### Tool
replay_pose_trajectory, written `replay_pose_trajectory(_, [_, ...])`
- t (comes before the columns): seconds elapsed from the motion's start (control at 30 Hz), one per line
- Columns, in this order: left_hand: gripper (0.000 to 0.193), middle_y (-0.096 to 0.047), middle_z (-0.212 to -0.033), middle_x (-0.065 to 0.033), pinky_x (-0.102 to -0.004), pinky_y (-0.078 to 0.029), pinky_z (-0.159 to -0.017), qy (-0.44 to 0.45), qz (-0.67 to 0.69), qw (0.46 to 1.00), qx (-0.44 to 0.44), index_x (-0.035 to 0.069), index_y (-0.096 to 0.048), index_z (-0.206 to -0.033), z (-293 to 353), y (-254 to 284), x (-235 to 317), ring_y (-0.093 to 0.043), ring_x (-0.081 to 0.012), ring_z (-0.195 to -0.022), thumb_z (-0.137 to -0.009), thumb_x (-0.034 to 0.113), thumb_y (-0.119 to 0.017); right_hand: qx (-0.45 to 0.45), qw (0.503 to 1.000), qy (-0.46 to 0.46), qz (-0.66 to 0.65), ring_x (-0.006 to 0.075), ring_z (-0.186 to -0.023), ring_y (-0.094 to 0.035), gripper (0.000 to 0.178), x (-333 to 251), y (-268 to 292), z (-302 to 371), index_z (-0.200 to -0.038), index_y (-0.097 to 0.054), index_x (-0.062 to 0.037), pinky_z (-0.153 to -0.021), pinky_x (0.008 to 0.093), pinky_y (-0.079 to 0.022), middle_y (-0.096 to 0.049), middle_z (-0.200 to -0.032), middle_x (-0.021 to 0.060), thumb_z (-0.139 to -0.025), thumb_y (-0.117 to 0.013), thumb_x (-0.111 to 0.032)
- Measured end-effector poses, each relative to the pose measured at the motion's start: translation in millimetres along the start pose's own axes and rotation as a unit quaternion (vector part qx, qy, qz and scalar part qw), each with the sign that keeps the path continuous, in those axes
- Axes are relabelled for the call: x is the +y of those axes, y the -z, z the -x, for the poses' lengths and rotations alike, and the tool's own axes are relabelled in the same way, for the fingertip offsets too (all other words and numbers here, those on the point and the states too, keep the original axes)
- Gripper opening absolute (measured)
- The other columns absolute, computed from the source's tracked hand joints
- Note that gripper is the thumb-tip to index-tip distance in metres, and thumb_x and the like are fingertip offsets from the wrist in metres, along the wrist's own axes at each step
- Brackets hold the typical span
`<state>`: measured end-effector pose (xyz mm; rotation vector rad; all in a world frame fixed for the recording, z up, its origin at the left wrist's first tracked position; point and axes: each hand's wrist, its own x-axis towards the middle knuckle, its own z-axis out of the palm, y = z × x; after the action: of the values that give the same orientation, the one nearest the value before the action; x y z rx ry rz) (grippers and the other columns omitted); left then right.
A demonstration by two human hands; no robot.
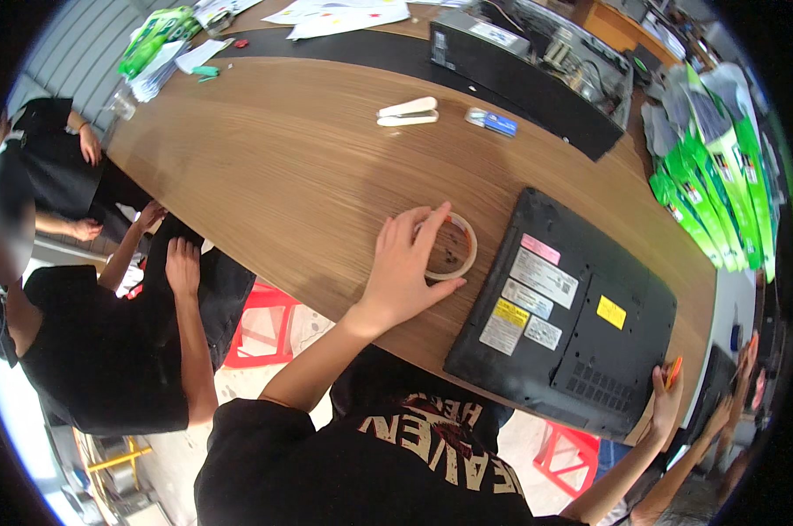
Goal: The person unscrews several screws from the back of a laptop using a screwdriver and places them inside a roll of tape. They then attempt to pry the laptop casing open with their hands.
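My left hand (403,267) has its fingers and thumb around a ring like a roll of tape (471,245), which lies flat on the table with small dark bits inside it. Right of it lies a black laptop (580,272), underside up, with several white, pink and yellow labels. At the laptop's near right corner, my right hand (666,399) grips a small orange-handled tool (673,373); its kind cannot be made out, as the fingers hide most of it.
Farther back on the wooden table (265,158) lie a white folding tool (408,111) and a small blue-and-white block (491,121). An opened computer case (528,79) stands behind them. Green packages (712,184) are piled at right. Other people (107,342) sit at left; another person's arms show at right.
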<state>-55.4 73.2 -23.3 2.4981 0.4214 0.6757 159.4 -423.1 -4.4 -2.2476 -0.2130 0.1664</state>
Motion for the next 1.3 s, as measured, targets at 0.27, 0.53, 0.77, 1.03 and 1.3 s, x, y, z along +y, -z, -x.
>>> replay_pose_trajectory(0.27, [0.091,-0.044,-0.131,-0.0152,-0.0559,-0.029,-0.108,0.034,-0.025,0.999,-0.017,0.009,-0.035,-0.142,5,9,6,-0.042,-0.0353,-0.123,-0.067,0.033,-0.081,-0.032,0.999,-0.032,-0.023,0.0063,-0.077,-0.043,0.015,-10,6,-7,-0.101,-0.052,-0.0074,-0.069,0.0209,-0.035,-0.045,-0.086,-0.0038,-0.093,-0.062,-0.015])
replay_pose_trajectory(0.53, [0.093,-0.042,-0.135,-0.0159,-0.056,-0.025,-0.11,0.074,-0.055,0.995,-0.033,0.009,-0.033,-0.144,3,36,-15,-0.039,-0.0348,-0.129,-0.067,0.032,-0.08,-0.072,0.981,-0.054,-0.174,0.0034,-0.071,-0.044,0.018,-38,-30,0,-0.102,-0.05,-0.0093,-0.064,0.018,-0.037,-0.046,-0.083,-0.0051,-0.094,-0.062,-0.021])
replay_pose_trajectory(0.77, [0.097,-0.044,-0.136,-0.0186,-0.0554,-0.021,-0.113,0.078,-0.073,0.994,-0.033,0.007,-0.031,-0.145,3,40,-25,-0.04,-0.035,-0.13,-0.065,0.03,-0.081,-0.097,0.974,-0.055,-0.199,0.0048,-0.078,-0.048,0.032,-20,-31,-9,-0.119,-0.052,-0.0045,-0.069,0.0196,-0.042,-0.051,-0.091,-0.003,-0.094,-0.063,-0.021])
replay_pose_trajectory(1.03, [0.107,-0.043,-0.141,-0.0197,-0.0582,-0.02,-0.113,0.142,-0.079,0.986,-0.043,0.007,-0.023,-0.148,1,61,-55,-0.038,-0.0332,-0.134,-0.064,0.035,-0.083,-0.069,0.956,-0.088,-0.272,0.0039,-0.088,-0.054,0.034,-9,-30,-3,-0.125,-0.05,-0.0054,-0.072,0.018,-0.048,-0.056,-0.114,0.0013,-0.096,-0.059,-0.021])
replay_pose_trajectory(1.3, [0.107,-0.043,-0.144,-0.0148,-0.0576,-0.019,-0.113,0.151,-0.046,0.985,-0.066,0.008,-0.021,-0.15,-3,88,-93,-0.044,-0.0293,-0.131,-0.065,0.032,-0.083,-0.065,0.951,-0.111,-0.282,0.0049,-0.099,-0.058,0.042,7,-24,-6,-0.134,-0.047,-0.0061,-0.07,0.0159,-0.048,-0.06,-0.123,0.0042,-0.098,-0.056,-0.023])
